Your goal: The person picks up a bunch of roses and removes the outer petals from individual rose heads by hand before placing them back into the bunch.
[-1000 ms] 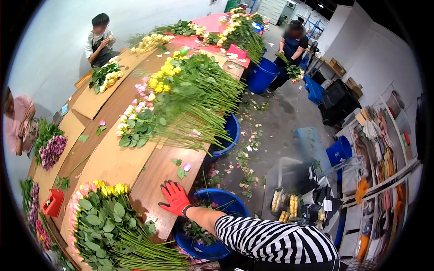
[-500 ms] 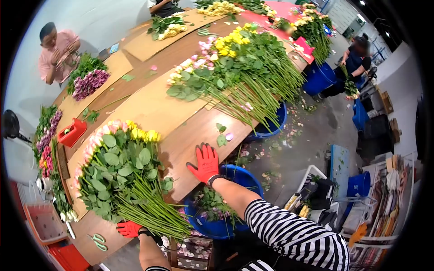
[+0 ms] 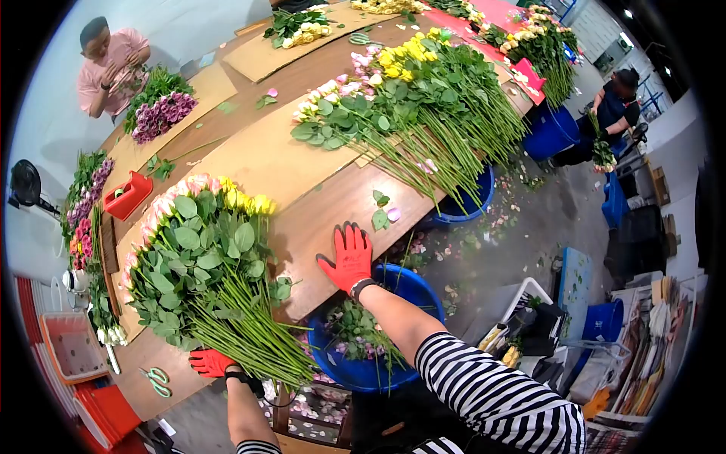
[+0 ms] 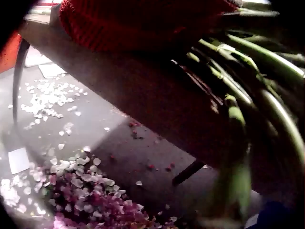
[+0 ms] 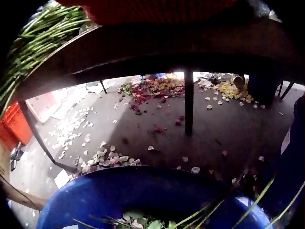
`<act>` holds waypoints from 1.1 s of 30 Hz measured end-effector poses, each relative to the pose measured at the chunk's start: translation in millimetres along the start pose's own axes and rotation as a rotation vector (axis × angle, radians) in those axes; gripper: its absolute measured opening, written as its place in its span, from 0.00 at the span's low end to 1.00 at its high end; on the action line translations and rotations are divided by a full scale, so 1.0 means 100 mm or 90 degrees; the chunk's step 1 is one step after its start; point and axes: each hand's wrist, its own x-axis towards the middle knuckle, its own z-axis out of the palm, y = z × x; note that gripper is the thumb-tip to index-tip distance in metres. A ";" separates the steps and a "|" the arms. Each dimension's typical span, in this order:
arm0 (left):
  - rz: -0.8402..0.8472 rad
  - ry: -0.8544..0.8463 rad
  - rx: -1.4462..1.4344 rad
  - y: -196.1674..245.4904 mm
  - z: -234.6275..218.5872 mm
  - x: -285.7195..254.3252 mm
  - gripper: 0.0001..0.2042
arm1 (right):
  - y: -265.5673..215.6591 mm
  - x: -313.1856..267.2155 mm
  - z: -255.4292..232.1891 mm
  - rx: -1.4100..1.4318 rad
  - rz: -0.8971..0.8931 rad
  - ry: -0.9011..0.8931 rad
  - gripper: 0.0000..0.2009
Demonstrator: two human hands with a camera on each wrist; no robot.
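My right hand (image 3: pixel 349 257), in a red work glove, lies flat on the wooden tabletop near its front edge, fingers spread. Further left, my gloved left hand (image 3: pixel 212 363) rests at the table edge beside a bunch of roses, fingers stretched out along the wood. Pink and yellow heads of these roses (image 3: pixel 247 203) face away from me, and their green stems (image 3: pixel 249 337) reach over the edge between my hands. In the left wrist view, stems (image 4: pixel 238 90) pass close to the red glove (image 4: pixel 143 24). The right wrist view shows only part of the right glove (image 5: pixel 157 10).
A blue bucket (image 3: pixel 435 303) with cut greenery stands below my right hand. More roses (image 3: pixel 423 98) lie further along the table. Green-handled scissors (image 3: pixel 156 382) and a red tape dispenser (image 3: pixel 128 195) are at the left. Two people (image 3: pixel 113 68) stand around the table; petals litter the floor.
The head view has swung left and down, bringing my left hand at the table edge into sight. My right hand stays flat on the tabletop. The roses lie as before.
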 end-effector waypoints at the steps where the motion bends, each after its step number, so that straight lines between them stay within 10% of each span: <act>1: -0.004 0.004 -0.079 -0.03 0.05 0.02 0.22 | 0.00 0.01 0.01 0.007 0.002 0.004 0.41; 3: 0.000 0.006 -0.233 -0.18 0.11 0.05 0.22 | 0.00 -0.01 0.02 0.023 0.007 0.002 0.41; 5: -0.184 -0.535 -0.992 -0.68 0.15 0.43 0.23 | 0.03 0.02 -0.02 0.039 0.007 -0.011 0.41; 9: -0.152 -0.041 -1.039 -0.51 -2.55 0.74 0.23 | 0.06 0.00 0.05 0.041 0.016 -0.004 0.40; 12: -0.049 -0.038 -1.080 0.01 -3.34 0.13 0.22 | 0.09 0.02 0.01 0.049 0.003 -0.006 0.39; 14: 0.317 -0.205 -1.050 0.55 -3.90 -0.26 0.21 | 0.14 -0.01 0.07 0.068 -0.010 0.035 0.36; 16: 0.352 -0.368 -1.098 1.29 -3.97 -0.71 0.20 | 0.31 0.02 0.06 0.170 -0.047 0.031 0.32; 19: 0.577 -0.251 -0.780 1.98 -3.63 -1.16 0.34 | 0.88 0.17 -0.03 0.466 -0.065 0.011 0.20; 27: 0.824 -0.229 -0.601 2.28 -3.74 -1.14 0.47 | 2.67 1.23 -0.68 0.037 0.057 0.285 0.14; 33: 0.812 -0.280 -0.599 2.34 -3.85 -1.07 0.47 | 2.76 2.07 -0.39 -0.085 0.206 0.128 0.18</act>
